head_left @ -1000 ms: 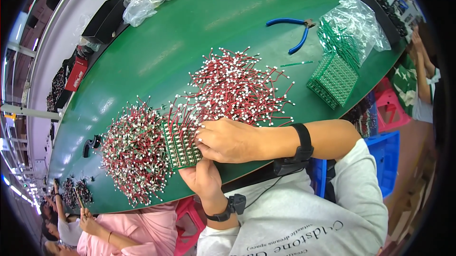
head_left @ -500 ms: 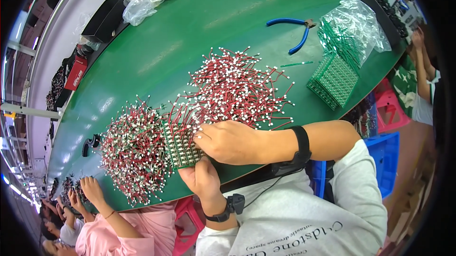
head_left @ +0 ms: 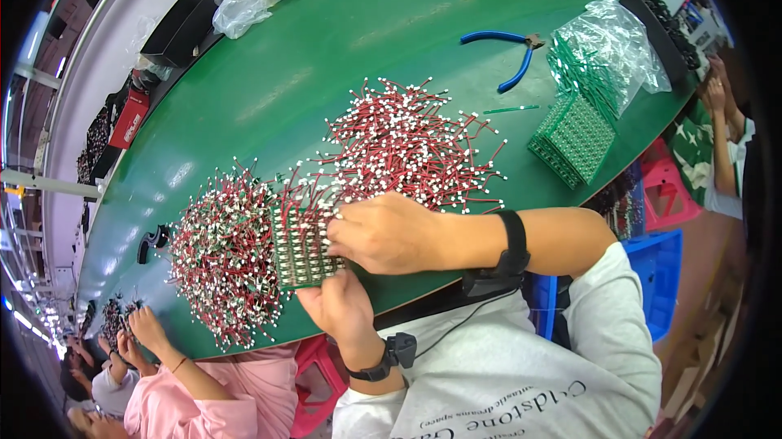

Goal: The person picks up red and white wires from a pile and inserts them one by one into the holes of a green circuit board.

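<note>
The left hand [head_left: 340,309] gripped the board [head_left: 303,258] at its near edge, just right of a wire pile [head_left: 221,264]; the right hand [head_left: 381,235] curled over it, fingertips hidden, its hold impossible to tell.

Shirt [head_left: 456,374]: light grey, dark printed lettering across front. Right sleeve [head_left: 611,309]: loose, ends near elbow. Left hand [head_left: 340,306], right hand [head_left: 391,235]: bare. Right wrist strap [head_left: 513,242]: broad, black, dark housing beneath. Left wrist strap [head_left: 373,372]: black, boxy module [head_left: 401,350]. Cable [head_left: 464,317]: thin, black, curved.
</note>
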The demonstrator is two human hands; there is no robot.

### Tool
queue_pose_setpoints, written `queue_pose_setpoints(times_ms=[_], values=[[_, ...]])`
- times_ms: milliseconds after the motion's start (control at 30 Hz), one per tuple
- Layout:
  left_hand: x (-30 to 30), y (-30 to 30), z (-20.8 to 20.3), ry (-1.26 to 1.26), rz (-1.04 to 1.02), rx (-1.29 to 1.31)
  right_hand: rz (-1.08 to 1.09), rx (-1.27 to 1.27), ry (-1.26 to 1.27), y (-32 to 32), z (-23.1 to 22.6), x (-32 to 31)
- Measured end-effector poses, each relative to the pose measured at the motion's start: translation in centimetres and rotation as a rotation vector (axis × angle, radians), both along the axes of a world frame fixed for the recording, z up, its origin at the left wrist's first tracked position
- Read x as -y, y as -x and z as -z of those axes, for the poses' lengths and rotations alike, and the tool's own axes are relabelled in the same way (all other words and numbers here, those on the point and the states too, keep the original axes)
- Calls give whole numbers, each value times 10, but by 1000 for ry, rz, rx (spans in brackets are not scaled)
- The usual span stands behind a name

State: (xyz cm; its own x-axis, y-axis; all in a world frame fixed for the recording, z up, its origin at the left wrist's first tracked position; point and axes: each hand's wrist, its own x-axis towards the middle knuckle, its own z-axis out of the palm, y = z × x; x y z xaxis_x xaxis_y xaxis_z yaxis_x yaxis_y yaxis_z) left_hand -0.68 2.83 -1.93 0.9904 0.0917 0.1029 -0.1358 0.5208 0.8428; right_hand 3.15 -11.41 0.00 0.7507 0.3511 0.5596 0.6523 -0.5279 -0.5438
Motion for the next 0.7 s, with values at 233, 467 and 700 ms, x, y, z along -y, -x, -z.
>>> queue_pose_setpoints(times_ms=[233,467,700], values=[[-26,-8,-7,112,-109,28,20,2,136,-16,2,24],[-34,-11,-4,138,-149,57,-36,62,391,-18,9,21],[-25,-10,-11,217,-115,-24,-181,-98,-94,-20,-3,21]])
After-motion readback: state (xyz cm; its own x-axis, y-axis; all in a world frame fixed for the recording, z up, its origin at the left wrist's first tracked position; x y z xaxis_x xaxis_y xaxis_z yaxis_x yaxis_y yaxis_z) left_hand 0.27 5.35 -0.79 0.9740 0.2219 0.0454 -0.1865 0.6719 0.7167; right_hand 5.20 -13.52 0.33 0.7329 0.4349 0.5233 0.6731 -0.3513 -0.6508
